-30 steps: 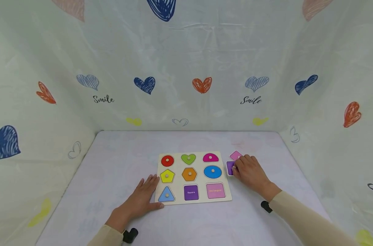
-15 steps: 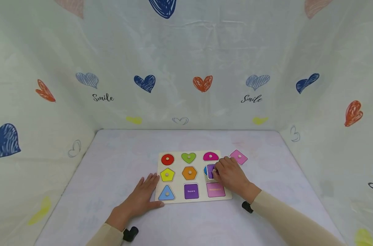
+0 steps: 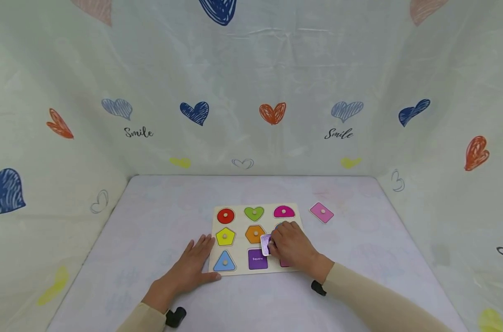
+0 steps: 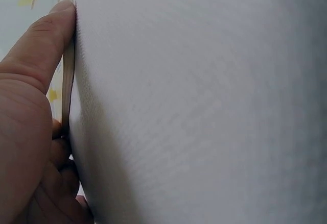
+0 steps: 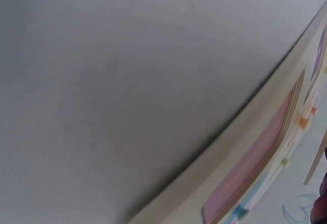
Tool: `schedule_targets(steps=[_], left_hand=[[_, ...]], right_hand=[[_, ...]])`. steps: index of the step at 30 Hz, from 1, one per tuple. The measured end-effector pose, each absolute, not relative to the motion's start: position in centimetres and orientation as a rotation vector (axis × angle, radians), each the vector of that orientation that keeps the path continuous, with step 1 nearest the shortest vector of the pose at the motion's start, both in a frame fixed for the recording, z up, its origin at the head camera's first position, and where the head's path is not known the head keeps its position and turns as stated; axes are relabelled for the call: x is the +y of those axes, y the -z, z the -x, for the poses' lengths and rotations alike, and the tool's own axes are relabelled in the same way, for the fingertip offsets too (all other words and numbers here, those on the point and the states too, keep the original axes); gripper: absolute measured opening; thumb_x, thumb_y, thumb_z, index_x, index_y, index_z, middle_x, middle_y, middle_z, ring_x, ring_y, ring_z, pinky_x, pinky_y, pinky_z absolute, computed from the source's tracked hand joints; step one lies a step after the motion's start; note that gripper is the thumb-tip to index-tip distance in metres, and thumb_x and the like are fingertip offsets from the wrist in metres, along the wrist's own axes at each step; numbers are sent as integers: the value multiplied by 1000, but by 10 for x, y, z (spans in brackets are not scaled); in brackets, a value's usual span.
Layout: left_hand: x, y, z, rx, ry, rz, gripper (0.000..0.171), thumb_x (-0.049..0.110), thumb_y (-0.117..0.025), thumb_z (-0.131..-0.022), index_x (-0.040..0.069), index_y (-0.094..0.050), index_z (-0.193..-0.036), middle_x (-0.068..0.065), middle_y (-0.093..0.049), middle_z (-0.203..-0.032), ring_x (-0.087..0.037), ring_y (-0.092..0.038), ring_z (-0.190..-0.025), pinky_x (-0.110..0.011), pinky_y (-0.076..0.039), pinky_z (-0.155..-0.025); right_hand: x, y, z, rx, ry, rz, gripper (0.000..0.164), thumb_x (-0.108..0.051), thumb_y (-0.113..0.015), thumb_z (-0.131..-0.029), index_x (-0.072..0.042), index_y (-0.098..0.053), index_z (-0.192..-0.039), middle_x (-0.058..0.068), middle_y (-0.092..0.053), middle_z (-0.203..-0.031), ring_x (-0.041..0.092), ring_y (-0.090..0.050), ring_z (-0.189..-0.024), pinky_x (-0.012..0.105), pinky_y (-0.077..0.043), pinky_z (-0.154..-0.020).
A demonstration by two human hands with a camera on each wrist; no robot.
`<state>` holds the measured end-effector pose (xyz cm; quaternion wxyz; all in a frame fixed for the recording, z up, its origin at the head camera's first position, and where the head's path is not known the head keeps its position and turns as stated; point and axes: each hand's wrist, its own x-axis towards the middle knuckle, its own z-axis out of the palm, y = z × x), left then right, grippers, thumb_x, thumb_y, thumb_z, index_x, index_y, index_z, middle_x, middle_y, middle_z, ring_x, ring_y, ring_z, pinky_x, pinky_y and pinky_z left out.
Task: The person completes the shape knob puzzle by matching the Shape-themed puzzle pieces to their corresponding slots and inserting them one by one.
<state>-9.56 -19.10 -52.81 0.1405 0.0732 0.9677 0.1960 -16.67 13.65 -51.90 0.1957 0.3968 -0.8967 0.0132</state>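
A cream wooden puzzle board (image 3: 240, 271) lies on the table, its knobbed shapes seated in rows. My right hand (image 3: 294, 249) is over its right half and pinches a purple square puzzle piece (image 3: 265, 245), held tilted above the board. Just below that piece is the purple recess (image 3: 257, 259) printed "Square". The hand covers most of the blue oval and the pink rectangular recess; that recess (image 5: 250, 168) shows bare in the right wrist view. At the board's left edge my left hand (image 3: 189, 267) rests with fingers extended, its thumb (image 4: 43, 45) against the near edge.
A pink rectangle piece (image 3: 322, 212) with a knob lies on the white table (image 3: 359, 198) right of the board. Behind stands a pale curtain (image 3: 234, 69) printed with hearts. Dark wrist cameras (image 3: 176, 317) sit at both wrists.
My right hand has picked up the purple square from beside the board and carried it left across the oval, toward the square recess. The left hand has stayed put.
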Motion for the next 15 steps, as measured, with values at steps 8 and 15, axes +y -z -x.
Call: schedule_targets(steps=[8,15], left_hand=[[-191,527,96,2796,-564,-205,111,52,-87,-82,13,-28,-168,-7,-26,-176,-29,-13,-165,-53,-8,-134],[-191,528,96,2789,-568,-198,112,52,-87,-82,13,-29,-168,-7,-26,-176,-29,-13,-165,-54,-9,-134]], right_hand=[[120,526,160,-2505,-65,-1154,18,-30,-72,-96,-14,-67,-88,-3,-59,-80,16,-53,-82,32,-43,-76],[112,528,154,-2503,-34,-1168,22,-33,-72,-97,-15,-65,-86,-3,-56,-78,15,-48,-77,29,-38,-71]])
